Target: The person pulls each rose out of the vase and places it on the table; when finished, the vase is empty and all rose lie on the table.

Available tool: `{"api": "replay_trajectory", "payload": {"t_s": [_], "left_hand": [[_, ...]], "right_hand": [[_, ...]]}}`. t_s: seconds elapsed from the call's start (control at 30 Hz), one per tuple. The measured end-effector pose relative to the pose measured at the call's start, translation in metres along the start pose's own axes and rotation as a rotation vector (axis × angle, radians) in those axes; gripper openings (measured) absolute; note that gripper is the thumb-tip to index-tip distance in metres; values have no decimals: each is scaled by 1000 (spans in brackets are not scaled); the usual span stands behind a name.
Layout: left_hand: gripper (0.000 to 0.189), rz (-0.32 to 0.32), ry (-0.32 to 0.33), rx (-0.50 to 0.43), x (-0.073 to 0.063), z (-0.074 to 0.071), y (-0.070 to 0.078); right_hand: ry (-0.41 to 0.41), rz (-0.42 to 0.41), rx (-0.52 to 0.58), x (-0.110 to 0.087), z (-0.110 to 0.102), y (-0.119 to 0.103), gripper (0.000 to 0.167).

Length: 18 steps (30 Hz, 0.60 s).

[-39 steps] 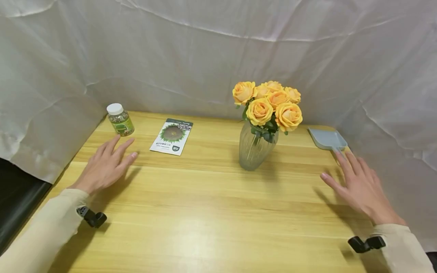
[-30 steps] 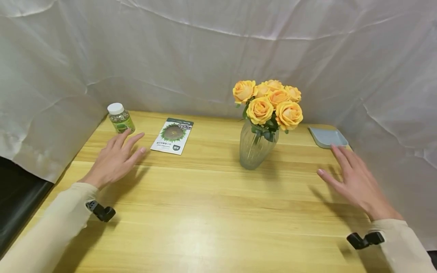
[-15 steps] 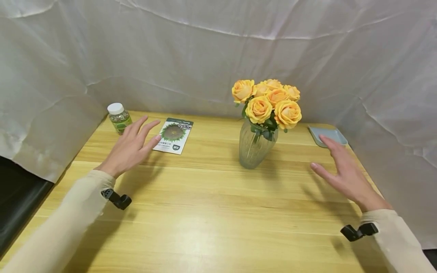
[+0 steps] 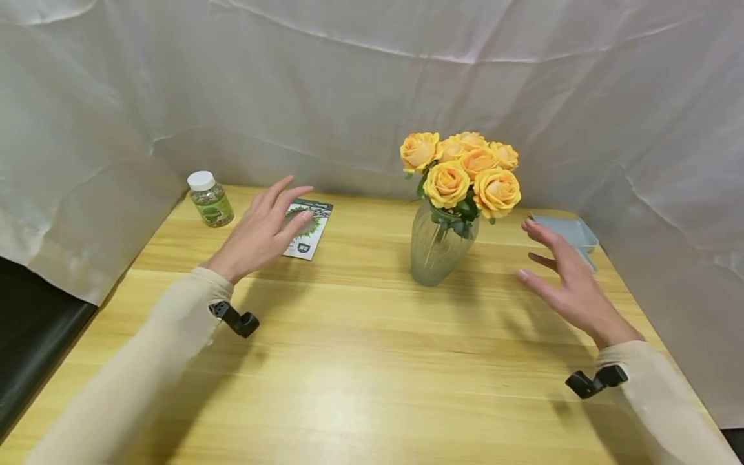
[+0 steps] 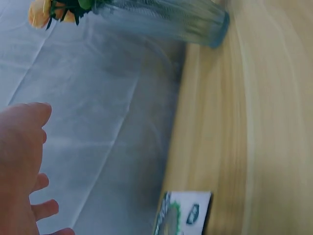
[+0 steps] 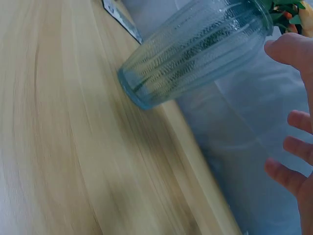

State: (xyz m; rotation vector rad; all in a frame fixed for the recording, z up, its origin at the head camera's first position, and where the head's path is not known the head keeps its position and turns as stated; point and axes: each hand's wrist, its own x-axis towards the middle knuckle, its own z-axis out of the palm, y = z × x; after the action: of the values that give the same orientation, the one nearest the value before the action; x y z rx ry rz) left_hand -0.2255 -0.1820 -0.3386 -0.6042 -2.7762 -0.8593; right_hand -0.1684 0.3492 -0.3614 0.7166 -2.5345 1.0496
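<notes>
A ribbed clear glass vase (image 4: 437, 248) holding yellow-orange roses (image 4: 465, 171) stands upright right of the table's middle. My left hand (image 4: 256, 232) is raised over the table with fingers spread, holding nothing; it partly covers a seed packet (image 4: 310, 240) printed with a sunflower. To the right of the vase, my right hand (image 4: 566, 281) hovers with thumb and fingers apart, also holding nothing. In the right wrist view its thumb overlaps the area near the rim of the vase (image 6: 195, 54). The left wrist view shows the seed packet (image 5: 188, 213) below my left hand (image 5: 22, 156).
A white-capped jar (image 4: 211, 200) with a green label stands at the back left. Behind my right hand lies a light-blue dustpan (image 4: 566, 231). Pale cloth (image 4: 325, 97) hangs behind the wooden table (image 4: 360, 336) and along its sides.
My left hand has moved right and away from the jar, across the seed packet. My right hand has shifted left, from the dustpan toward the vase. The objects keep their places.
</notes>
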Motion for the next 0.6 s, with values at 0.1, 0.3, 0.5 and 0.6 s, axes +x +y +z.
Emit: {"api": "replay_trajectory", "payload": {"t_s": [0.1, 0.3, 0.5, 0.6], "left_hand": [[60, 28, 13, -8, 8, 4, 9], [57, 78, 37, -60, 25, 10, 31], [56, 105, 35, -142, 38, 19, 54], [55, 118, 26, -181, 42, 23, 64]], "right_hand": [[-17, 13, 39, 4, 7, -3, 95], [-27, 2, 111, 13, 17, -10, 92], [-48, 20, 188, 19, 31, -14, 88], [-47, 12, 215, 21, 39, -15, 90]]}}
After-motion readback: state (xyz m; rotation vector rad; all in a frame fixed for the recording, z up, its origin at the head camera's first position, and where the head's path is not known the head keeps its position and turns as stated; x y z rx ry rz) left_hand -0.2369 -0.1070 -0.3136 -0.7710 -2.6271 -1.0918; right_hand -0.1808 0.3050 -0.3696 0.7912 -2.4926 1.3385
